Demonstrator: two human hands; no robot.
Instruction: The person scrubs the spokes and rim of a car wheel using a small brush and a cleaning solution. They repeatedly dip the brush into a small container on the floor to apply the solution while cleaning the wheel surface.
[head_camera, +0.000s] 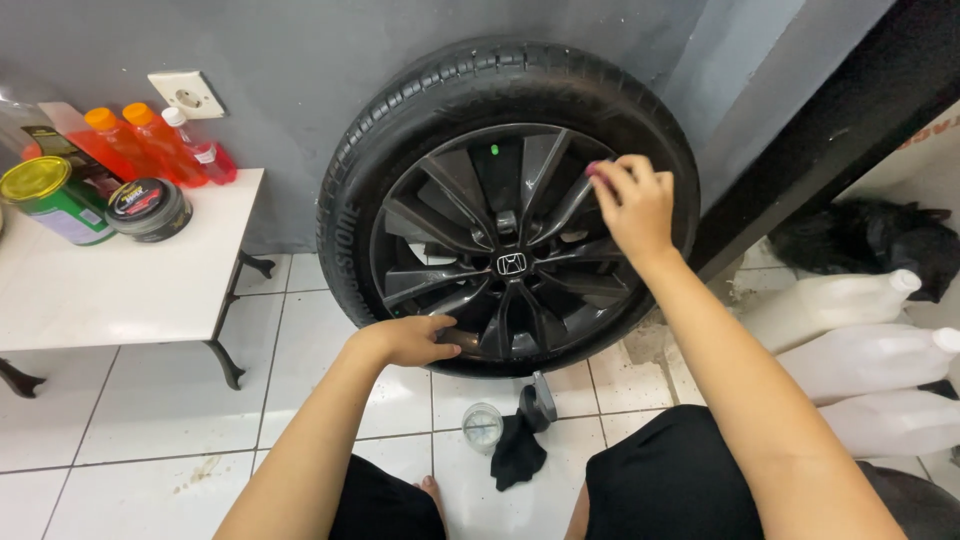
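Down at the bottom of the view, black-clad knees (680, 480) and a bare toe (432, 490) on the white tiled floor (150, 430), the person crouched right in front of a wheel (508, 205). The wheel stands upright, leaning against the grey wall (300, 60), black tyre around a dark multi-spoke rim with a small green valve cap (494, 150) near the top.

Left hand (410, 340) is down at the lower edge of the rim, fingers curled over the lip, grip closed on the rim itself, steadying it. Right hand (632, 205) is up on the right side of the rim, fingertips pinched together on something small with a purplish tip at the spokes; what exactly it holds is too small to tell, but the grip is closed, pressed to the spoke.

On the floor just below the tyre, between the knees: a small open round tin (482, 427), its lid (543, 400) propped beside it, and a black cloth (517, 455) touching both.

Off to the left, a white surface (110, 290) carries two round tins (150, 208) and a row of orange and red bottles (150, 140) against the wall, a socket (187, 93) above them. On the right, white plastic jugs (860, 350) lie stacked, a black bag (870, 240) behind them.
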